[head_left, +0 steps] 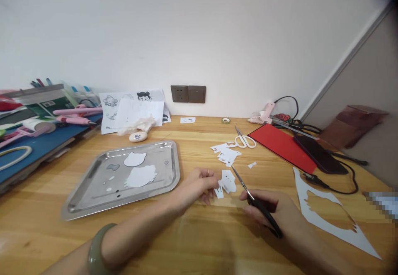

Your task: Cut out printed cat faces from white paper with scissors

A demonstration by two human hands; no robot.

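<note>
My right hand grips a pair of black-handled scissors, whose blades look closed and point up and left. My left hand is curled, with its fingertips closed on a small white paper piece bearing black lines. Right beside it is another paper piece with short dark strokes. White paper scraps lie just beyond the scissor tips. On the left, a metal tray carries a cat-head-shaped paper cutout, a larger jagged cutout and several small pieces.
White-handled scissors, a tape roll and a pink glue gun lie toward the wall. A red sheet, a dark phone and a cut-out paper frame are at right. Printed drawings stand behind the tray.
</note>
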